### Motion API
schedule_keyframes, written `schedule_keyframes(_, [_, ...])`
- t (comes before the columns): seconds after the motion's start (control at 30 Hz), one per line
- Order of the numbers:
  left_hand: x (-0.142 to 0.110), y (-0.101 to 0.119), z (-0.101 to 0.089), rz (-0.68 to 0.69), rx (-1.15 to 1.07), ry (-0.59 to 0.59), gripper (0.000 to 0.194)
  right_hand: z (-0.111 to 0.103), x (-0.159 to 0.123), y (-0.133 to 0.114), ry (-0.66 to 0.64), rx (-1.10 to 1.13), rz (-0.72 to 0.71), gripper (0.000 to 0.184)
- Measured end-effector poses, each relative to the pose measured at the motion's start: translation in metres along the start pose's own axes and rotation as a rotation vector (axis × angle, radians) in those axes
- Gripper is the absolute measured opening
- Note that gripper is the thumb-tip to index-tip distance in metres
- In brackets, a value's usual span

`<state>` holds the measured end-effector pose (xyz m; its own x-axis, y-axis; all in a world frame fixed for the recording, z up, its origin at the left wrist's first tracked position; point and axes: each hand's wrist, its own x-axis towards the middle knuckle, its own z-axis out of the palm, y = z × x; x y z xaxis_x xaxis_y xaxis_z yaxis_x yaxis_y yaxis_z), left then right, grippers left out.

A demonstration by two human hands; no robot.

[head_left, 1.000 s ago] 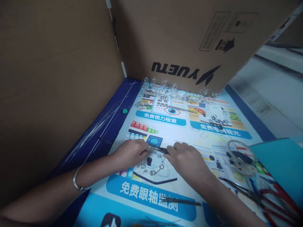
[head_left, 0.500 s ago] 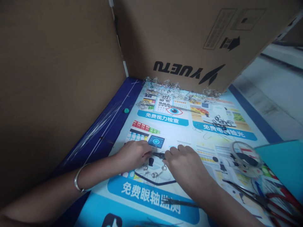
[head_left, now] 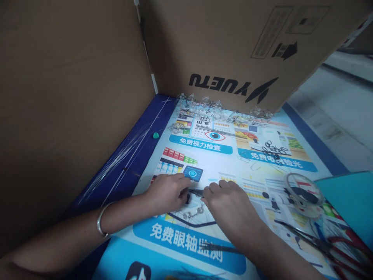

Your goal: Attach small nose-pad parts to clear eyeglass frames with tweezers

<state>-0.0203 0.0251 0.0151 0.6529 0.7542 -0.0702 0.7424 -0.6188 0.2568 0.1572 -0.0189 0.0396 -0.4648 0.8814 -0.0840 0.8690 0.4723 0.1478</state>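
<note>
My right hand [head_left: 229, 200] is closed in a fist around dark narrow-nosed pliers [head_left: 196, 192], whose jaws point left; their handles are hidden in the palm. The fingers of my left hand [head_left: 170, 193] are pinched at the tips of the jaws. A strand of clear beads on wire [head_left: 192, 212] hangs or lies just below, between the two hands. Its left end disappears under my left fingers, so the exact grip is hard to see. A silver bangle [head_left: 100, 220] circles my left wrist.
Cardboard walls [head_left: 215, 46] stand left and behind. Clear beaded pieces [head_left: 210, 105] line the back, with black rings [head_left: 274, 149] nearer. At right are a tape roll [head_left: 304, 194] and red-handled scissors [head_left: 317, 243]. Thin wires [head_left: 116, 155] lie left; dark wires [head_left: 218, 248] lie in front.
My left hand has shifted slightly right, closer to the pliers, its fingers turned a little. The bead strand has moved with it, and less of its left end shows. My right hand stays nearly still.
</note>
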Motion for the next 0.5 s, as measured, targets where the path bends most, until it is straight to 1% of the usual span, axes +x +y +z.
schedule_keyframes(0.1, [-0.0009, 0.0015, -0.0009, -0.001, 0.017, -0.003, 0.016, -0.0001, 0.0, -0.0009, -0.019, 0.001, -0.005, 0.013])
schedule_keyframes(0.17, [-0.0012, 0.0019, -0.0026, 0.0, 0.031, -0.005, 0.018, 0.0007, -0.0003, -0.0018, -0.002, -0.001, 0.003, 0.013])
schedule_keyframes(0.3, [-0.0014, 0.0015, -0.0064, 0.002, 0.049, -0.027, 0.012, 0.0038, -0.0017, -0.0038, 0.056, -0.001, 0.017, 0.016])
schedule_keyframes(0.5, [-0.0021, -0.0004, -0.008, 0.001, 0.057, -0.039, 0.012, 0.0058, -0.0031, -0.0047, 0.065, 0.009, 0.001, 0.014])
